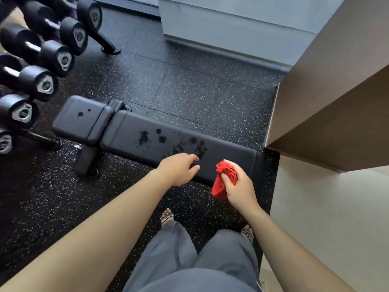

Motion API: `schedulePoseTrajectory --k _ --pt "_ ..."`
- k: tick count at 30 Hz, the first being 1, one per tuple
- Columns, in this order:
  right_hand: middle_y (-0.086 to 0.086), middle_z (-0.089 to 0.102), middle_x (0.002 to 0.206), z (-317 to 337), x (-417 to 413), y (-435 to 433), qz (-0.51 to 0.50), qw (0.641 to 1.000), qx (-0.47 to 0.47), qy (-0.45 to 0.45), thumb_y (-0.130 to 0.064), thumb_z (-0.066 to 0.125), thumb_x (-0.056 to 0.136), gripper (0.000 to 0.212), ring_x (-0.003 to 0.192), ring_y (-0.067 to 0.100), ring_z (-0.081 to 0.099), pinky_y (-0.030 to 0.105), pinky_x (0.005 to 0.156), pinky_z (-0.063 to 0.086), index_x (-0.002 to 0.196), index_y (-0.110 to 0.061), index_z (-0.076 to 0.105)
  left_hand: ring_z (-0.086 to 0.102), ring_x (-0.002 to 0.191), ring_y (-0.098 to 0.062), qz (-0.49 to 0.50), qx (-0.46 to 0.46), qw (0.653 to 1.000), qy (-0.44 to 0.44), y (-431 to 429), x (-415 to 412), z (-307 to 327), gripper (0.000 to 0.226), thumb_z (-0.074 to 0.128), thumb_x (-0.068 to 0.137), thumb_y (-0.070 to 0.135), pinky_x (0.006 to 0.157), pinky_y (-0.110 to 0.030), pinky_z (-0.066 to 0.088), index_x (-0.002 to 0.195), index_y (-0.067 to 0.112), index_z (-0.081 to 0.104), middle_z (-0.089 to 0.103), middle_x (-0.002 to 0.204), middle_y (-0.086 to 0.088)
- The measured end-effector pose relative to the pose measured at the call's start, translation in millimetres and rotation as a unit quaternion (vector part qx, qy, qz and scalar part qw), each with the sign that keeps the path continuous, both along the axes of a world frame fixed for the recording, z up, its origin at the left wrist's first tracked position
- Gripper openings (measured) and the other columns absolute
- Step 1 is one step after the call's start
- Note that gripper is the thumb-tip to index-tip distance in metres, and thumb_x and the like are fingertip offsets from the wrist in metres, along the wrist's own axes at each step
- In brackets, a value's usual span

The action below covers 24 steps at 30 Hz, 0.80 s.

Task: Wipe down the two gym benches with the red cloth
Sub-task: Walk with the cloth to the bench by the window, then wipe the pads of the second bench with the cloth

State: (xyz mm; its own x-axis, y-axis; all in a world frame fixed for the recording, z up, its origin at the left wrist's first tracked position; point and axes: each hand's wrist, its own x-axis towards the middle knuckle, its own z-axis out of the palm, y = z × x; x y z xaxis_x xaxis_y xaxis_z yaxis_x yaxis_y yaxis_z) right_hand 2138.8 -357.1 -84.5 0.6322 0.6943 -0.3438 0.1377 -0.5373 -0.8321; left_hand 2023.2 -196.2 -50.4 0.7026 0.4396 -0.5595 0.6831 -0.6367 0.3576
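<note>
A black gym bench (147, 135) is being viewed from above, lying across the speckled floor (189, 91). A red cloth (224, 180) is being gripped, bunched, in the right hand (240, 190), fingers (226, 178) curled round it, above the bench's near edge by its right end, seemingly readied for wiping. The left hand (176, 169) is being held empty over that edge, fingers loosely spread. Dark spots (144, 138) are showing on the padding, likely the target. Dumbbells (40, 81) are being stored at the left. No second bench is being shown.
</note>
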Motion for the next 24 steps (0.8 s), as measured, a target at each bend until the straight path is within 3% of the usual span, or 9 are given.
schedulePoseTrajectory --k 4,9,15,19,24 --pt "-0.005 0.061 0.121 -14 48 -32 0.039 0.999 0.003 0.007 -0.014 0.059 0.090 0.035 0.112 0.009 0.055 0.025 0.101 0.039 0.123 -0.022 0.056 0.049 0.122 -0.020 0.043 0.011 0.999 0.000 -43 41 -4 0.044 0.039 0.097 0.041 0.099 -0.036 0.042 0.137 0.023 0.043 0.052 0.134 0.001" --pt "-0.006 0.060 0.120 -37 125 -81 0.098 0.995 0.000 0.010 -0.015 0.058 0.090 0.034 0.111 0.008 0.055 0.024 0.101 0.040 0.123 -0.024 0.056 0.049 0.122 -0.019 0.133 -0.004 0.991 -0.025 -110 109 -29 0.043 0.042 0.097 0.038 0.102 -0.036 0.040 0.136 0.021 0.045 0.053 0.134 0.000" --pt "-0.007 0.060 0.120 -83 184 -114 0.101 0.995 -0.013 0.008 -0.015 0.059 0.090 0.035 0.110 0.007 0.055 0.022 0.099 0.040 0.124 -0.023 0.056 0.051 0.119 -0.018 0.178 -0.006 0.984 -0.025 -150 156 -75 0.042 0.043 0.095 0.038 0.100 -0.036 0.042 0.134 0.023 0.046 0.056 0.129 0.001" --pt "-0.007 0.060 0.120 -137 198 -115 0.103 0.994 -0.012 0.013 -0.015 0.059 0.089 0.035 0.110 0.006 0.055 0.023 0.100 0.040 0.123 -0.023 0.057 0.050 0.120 -0.018 0.181 -0.007 0.983 -0.006 -152 164 -132 0.043 0.042 0.095 0.039 0.101 -0.038 0.041 0.136 0.025 0.044 0.053 0.131 0.003" --pt "-0.007 0.059 0.120 -197 207 -102 0.103 0.994 -0.015 -0.020 -0.013 0.059 0.089 0.035 0.109 0.005 0.054 0.012 0.096 0.035 0.123 -0.021 0.057 0.045 0.125 -0.018 0.142 0.012 0.990 0.003 -139 171 -199 0.044 0.040 0.096 0.038 0.102 -0.039 0.040 0.138 0.026 0.041 0.047 0.138 0.004"
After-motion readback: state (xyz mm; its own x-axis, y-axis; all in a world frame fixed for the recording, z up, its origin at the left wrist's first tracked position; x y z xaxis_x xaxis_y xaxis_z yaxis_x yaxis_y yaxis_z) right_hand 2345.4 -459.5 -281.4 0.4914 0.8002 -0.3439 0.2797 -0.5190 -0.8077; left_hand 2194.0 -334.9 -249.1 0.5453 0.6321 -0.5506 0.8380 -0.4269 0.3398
